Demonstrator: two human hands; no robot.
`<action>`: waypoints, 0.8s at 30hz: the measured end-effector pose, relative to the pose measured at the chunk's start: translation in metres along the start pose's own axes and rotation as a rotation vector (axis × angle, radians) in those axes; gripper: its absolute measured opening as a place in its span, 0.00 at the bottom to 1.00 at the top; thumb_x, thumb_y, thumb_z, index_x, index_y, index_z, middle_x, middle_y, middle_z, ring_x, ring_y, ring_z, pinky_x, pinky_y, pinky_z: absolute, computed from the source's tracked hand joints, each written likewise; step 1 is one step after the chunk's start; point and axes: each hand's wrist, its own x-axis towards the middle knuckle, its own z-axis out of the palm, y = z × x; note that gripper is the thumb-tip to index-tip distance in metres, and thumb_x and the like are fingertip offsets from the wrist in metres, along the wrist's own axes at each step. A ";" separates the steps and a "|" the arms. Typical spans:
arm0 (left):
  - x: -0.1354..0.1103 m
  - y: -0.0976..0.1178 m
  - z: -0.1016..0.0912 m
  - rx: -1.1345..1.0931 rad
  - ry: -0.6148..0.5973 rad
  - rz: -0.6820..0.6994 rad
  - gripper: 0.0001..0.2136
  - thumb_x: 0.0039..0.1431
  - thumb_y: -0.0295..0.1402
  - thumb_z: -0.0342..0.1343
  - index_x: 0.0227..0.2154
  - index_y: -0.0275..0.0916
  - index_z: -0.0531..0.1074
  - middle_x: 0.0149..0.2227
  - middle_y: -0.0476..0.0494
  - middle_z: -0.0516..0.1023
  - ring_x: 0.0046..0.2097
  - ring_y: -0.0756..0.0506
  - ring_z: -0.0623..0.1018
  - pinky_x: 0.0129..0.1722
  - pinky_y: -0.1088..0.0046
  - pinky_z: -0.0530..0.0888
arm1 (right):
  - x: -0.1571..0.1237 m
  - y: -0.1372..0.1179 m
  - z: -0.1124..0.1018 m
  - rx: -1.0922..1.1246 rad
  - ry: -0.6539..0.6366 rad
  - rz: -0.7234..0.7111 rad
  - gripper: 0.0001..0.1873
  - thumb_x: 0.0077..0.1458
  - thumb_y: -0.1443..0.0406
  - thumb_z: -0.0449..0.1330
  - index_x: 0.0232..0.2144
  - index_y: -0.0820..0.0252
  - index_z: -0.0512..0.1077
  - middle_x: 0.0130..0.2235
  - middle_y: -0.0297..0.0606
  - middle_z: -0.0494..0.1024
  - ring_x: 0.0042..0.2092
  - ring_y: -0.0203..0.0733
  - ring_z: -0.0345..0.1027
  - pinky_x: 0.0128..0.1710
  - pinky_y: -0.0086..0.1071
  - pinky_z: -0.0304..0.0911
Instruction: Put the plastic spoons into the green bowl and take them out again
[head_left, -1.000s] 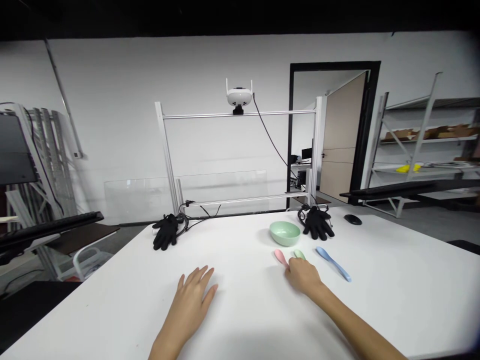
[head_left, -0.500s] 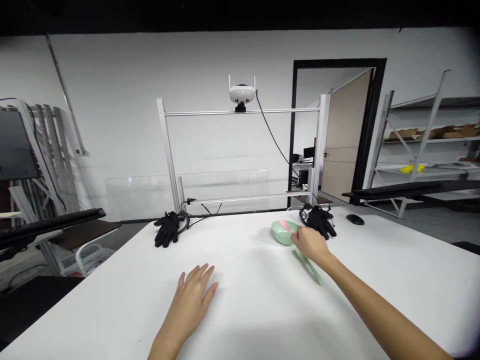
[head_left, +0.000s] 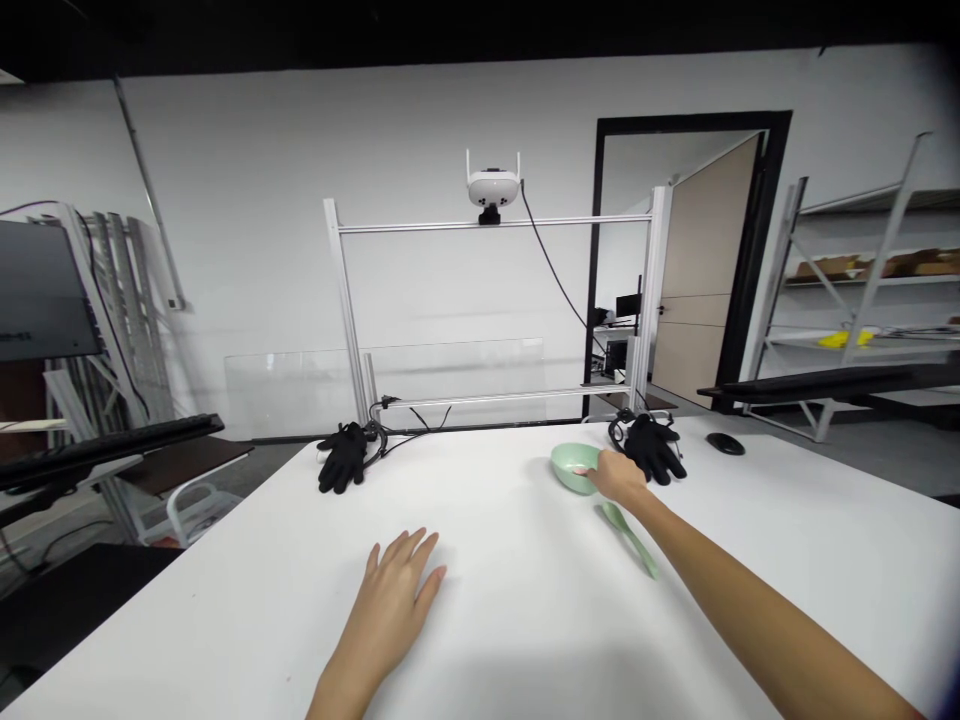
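Observation:
A light green bowl [head_left: 564,468] stands toward the back right of the white table [head_left: 480,600]. My right hand [head_left: 621,475] is closed at the bowl's right rim, gripping a pink spoon [head_left: 580,471] whose end dips into the bowl; my fingers hide most of its handle. Below that hand lies a green spoon [head_left: 630,538], flat on the table and apart from the bowl. My left hand [head_left: 394,597] rests palm down on the left part of the tabletop, fingers spread, holding nothing.
A black glove [head_left: 343,457] with cables lies at the back left, another black glove [head_left: 654,448] just right of the bowl. Farther right is a black mouse [head_left: 725,443]. Behind them rises a metal frame [head_left: 495,226] bearing a white camera device [head_left: 493,187].
The pink spoon's head has gone down into the bowl; before, it stood tilted above the far rim. My left hand stays flat. The whole view has shifted slightly.

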 end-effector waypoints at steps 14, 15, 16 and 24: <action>-0.001 0.002 -0.003 -0.009 -0.004 -0.008 0.25 0.73 0.46 0.41 0.66 0.45 0.66 0.68 0.41 0.67 0.70 0.35 0.63 0.68 0.44 0.57 | 0.003 0.005 0.003 0.028 -0.027 0.048 0.28 0.58 0.54 0.60 0.53 0.68 0.76 0.52 0.61 0.78 0.53 0.56 0.75 0.47 0.39 0.67; -0.001 0.001 -0.003 -0.010 -0.006 -0.009 0.25 0.73 0.46 0.41 0.66 0.45 0.66 0.68 0.41 0.67 0.70 0.35 0.63 0.68 0.43 0.57 | 0.002 0.006 0.002 0.029 -0.025 0.043 0.27 0.59 0.53 0.58 0.52 0.68 0.76 0.52 0.61 0.78 0.53 0.56 0.75 0.47 0.39 0.67; -0.001 0.001 -0.003 -0.011 -0.006 -0.009 0.25 0.73 0.46 0.40 0.66 0.45 0.66 0.68 0.41 0.67 0.70 0.35 0.63 0.68 0.44 0.57 | 0.000 0.006 0.000 0.031 -0.024 0.039 0.27 0.60 0.53 0.57 0.52 0.68 0.77 0.52 0.61 0.78 0.53 0.56 0.75 0.47 0.40 0.67; 0.000 0.002 -0.004 -0.006 0.004 -0.004 0.24 0.73 0.46 0.41 0.65 0.46 0.66 0.68 0.41 0.67 0.70 0.35 0.63 0.68 0.44 0.57 | -0.043 0.023 -0.006 0.024 0.129 -0.104 0.29 0.66 0.51 0.47 0.51 0.66 0.76 0.50 0.57 0.79 0.50 0.56 0.75 0.44 0.40 0.66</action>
